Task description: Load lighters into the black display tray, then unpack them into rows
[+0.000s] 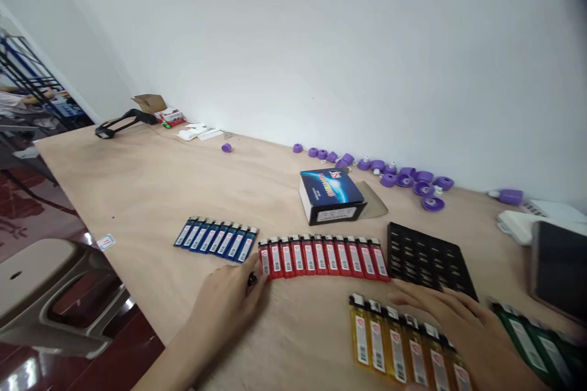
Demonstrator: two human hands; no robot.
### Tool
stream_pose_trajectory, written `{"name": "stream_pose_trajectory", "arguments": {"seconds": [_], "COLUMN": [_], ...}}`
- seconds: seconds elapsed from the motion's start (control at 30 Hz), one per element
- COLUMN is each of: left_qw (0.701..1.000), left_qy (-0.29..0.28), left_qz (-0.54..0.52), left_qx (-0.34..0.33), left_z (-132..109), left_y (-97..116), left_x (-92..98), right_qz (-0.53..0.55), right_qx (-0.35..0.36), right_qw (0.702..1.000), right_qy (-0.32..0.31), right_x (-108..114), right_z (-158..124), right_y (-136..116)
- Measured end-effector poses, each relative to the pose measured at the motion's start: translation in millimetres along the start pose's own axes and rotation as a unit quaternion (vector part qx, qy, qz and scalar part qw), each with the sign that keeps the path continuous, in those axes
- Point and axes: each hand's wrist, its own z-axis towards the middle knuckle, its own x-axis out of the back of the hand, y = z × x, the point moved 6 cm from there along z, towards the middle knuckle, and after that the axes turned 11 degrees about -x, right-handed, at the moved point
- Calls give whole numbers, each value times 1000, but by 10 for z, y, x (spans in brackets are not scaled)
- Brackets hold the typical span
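A tight row of red disposable lighters [321, 258] lies side by side on the plywood table [137, 195]. My left hand [224, 311] rests against the row's left end, its fingers loosely curled. A row of blue lighters [215, 239] lies just beyond that hand. My right hand [449, 330] is spread over the top of a row of yellow lighters [398, 342], with nothing visibly held. Its fingertips are close to a black slotted tray [426, 259]. Green lighters [532, 342] lie to the right, partly cut off by the frame.
A blue-and-white box [332, 195] stands behind the red row. Several purple caps [403, 177] line the wall side. A dark tablet [557, 269] and white device [518, 226] sit at right. Cardboard [149, 104] and a black strap [121, 122] lie far left. The table's left edge drops to a chair [55, 293].
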Motion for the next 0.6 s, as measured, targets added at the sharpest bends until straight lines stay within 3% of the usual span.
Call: {"name": "stream_pose_trajectory", "arguments": {"seconds": [0.07,0.13,0.2,0.27,0.37,0.43,0.5,0.6], "left_qw": [999,986,953,904,826,787,771,773], "left_qy": [18,78,90,62,-33,-88,-113,-92], "left_qz": [-28,-148,-288,-422,-562,-609,-624,-627], "left_qx": [8,19,-13,-7,-27,-53,-63,-24], "left_z": [-74,-183,-276,-345,-361,-326,-291,-310], "left_y": [1,45,214,438,947,1302,1579,1779], "left_x": [22,2,-144,-388,-728,-806,-764,-636], "right_qz": [-5,-1,0,-12,-15,-7,-5,-29], "right_qx": [-59,-146,-233,-287,-304,-290,-289,-301], "right_qw": [998,989,971,956,950,955,955,951], "right_qy": [16,30,46,64,66,61,59,62], "right_x": [188,439,688,879,996,996,981,986], "right_z": [-285,-519,-691,-812,-965,-1080,-1219,-1419], "right_y": [161,290,410,516,629,665,717,838]}}
